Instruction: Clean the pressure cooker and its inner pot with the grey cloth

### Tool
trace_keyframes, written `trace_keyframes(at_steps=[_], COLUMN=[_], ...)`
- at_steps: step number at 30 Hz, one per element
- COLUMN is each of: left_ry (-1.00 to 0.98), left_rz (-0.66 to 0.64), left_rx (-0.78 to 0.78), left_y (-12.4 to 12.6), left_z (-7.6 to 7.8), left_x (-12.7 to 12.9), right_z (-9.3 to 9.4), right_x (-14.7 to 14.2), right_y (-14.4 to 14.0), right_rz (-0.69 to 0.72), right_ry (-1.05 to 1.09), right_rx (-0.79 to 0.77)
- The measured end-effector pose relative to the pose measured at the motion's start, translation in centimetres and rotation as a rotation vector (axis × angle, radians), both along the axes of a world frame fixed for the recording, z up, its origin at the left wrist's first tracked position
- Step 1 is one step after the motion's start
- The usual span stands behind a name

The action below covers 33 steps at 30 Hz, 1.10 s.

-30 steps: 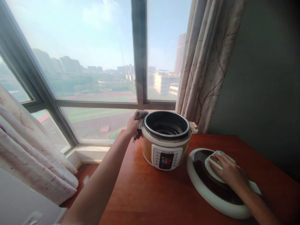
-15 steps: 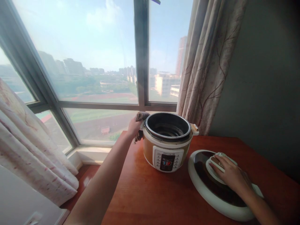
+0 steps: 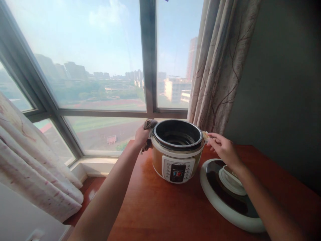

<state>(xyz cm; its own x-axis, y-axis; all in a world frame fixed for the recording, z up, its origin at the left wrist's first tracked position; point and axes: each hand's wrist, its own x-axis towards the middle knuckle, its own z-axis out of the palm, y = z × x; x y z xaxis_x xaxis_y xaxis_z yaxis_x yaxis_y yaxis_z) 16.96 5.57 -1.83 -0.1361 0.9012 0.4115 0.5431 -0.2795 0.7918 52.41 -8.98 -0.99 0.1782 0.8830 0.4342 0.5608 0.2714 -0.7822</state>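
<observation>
A pressure cooker (image 3: 156, 160) with a gold and white body stands upright and lidless on the wooden table (image 3: 150, 211), its dark inner pot (image 3: 178, 134) showing. At the cooker's left side, my left hand (image 3: 142, 136) is closed around a bunched grey-brown cloth (image 3: 149, 124). Over on the opposite side, my right hand (image 3: 220, 144) has its fingers closed on the cooker's right side handle (image 3: 205, 135). The round lid (image 3: 213, 192), dark with a white rim and a raised grip, lies on the table at the right, partly behind my right forearm.
Behind the table rises a large window (image 3: 100, 67) with grey frames. A patterned curtain (image 3: 213, 73) hangs at the right rear, and another curtain (image 3: 37, 167) at the left. A dark wall (image 3: 281, 83) stands on the right.
My right hand has left the lid's grip and moved up and left to the cooker's right handle. My left hand stays on the cloth at the cooker's left side.
</observation>
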Motion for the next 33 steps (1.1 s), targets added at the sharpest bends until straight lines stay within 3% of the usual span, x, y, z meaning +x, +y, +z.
trace_keyframes(at_steps=[4, 7, 22, 33], left_ry=[0.039, 0.057, 0.042, 0.047], left_rz=[-0.009, -0.003, 0.143, 0.193], left_rx=[0.009, 0.008, -0.093, -0.143], left_y=[-0.1, -0.3, -0.7, 1.7], left_z=[0.1, 0.2, 1.1, 0.7], left_x=[-0.2, -0.2, 0.9, 1.4], right_z=[0.5, 0.5, 1.6, 1.2], right_x=[-1.1, -1.8, -4.5, -5.4], right_y=[3.9, 5.3, 4.6, 6.6], right_rz=[-0.084, -0.154, -0.435, -0.530], right_ry=[-0.047, -0.061, -0.251, -0.202], right_rx=[-0.045, -0.056, -0.131, -0.096])
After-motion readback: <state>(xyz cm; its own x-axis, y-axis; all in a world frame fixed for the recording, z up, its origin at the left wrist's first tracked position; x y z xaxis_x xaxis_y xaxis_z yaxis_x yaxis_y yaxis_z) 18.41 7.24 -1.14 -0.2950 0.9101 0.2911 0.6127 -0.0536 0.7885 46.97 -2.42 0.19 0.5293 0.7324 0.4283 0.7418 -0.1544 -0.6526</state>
